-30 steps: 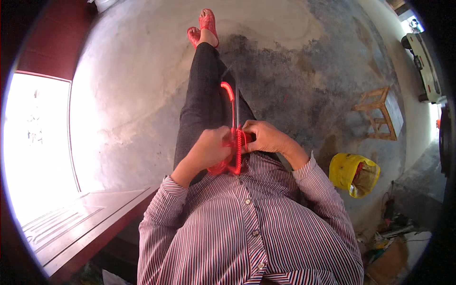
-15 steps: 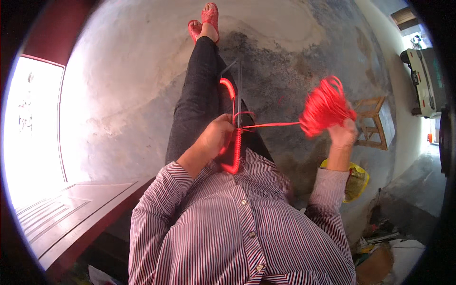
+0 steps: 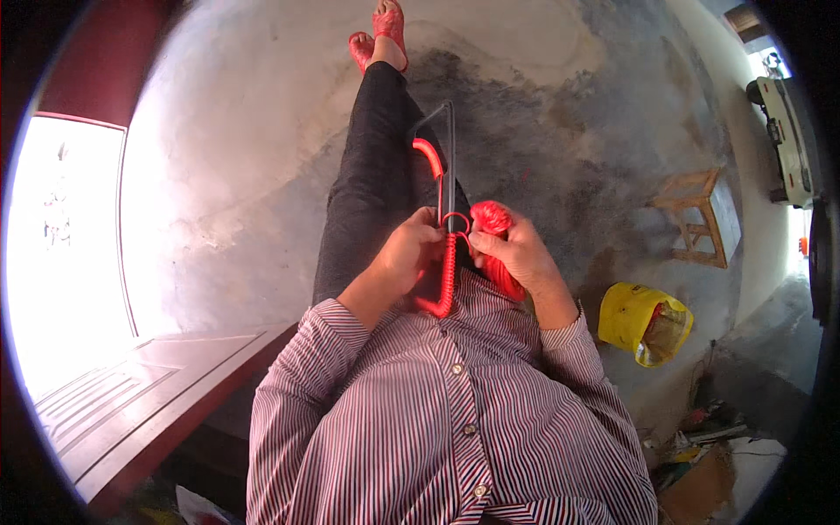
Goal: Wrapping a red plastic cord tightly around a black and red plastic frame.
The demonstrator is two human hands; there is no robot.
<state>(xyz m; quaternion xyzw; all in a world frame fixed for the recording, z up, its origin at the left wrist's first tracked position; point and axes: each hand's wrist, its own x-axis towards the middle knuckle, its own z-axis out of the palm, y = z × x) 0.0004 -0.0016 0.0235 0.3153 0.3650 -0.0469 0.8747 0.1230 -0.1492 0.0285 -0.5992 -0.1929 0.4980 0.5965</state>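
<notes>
Panel: at far left, a pale panel [image 3: 166, 372] is seen beside the striped sleeve; if an elbow were swung wide, it could be knocked.
Left hand: the frame's near side is clasped by the left hand [image 3: 409, 251], thumb and fingers closed; should that hold be loosened, the frame could be twisted and the turns slackened.
Frame: the grey frame [image 3: 451, 166] is held upright over the dark-trousered legs [image 3: 363, 175], with a red sleeve [image 3: 428, 157] on its left side; by a hard tug from one side, it could be tilted.
Wrapping: close red turns [image 3: 450, 271] are lined along the lower right rod; gaps or overlaps could be caused by uneven pull.
Loop: a slack loop [image 3: 457, 213] is left standing above the turns; if drawn tight askew, it could be kinked or snagged.
Right hand: the cord bundle [image 3: 492, 217] is gripped by the right hand [image 3: 522, 258], just beside the frame; whether the cord is also pinched by the fingertips cannot be told. By a loose grip, strands could be spilled and tangled.
Bag: a yellow bag [image 3: 626, 319] is placed on the floor, clear of the right sleeve.
Stool: farther right, a wooden stool [image 3: 700, 214] is seen, out of the work's way.
</notes>
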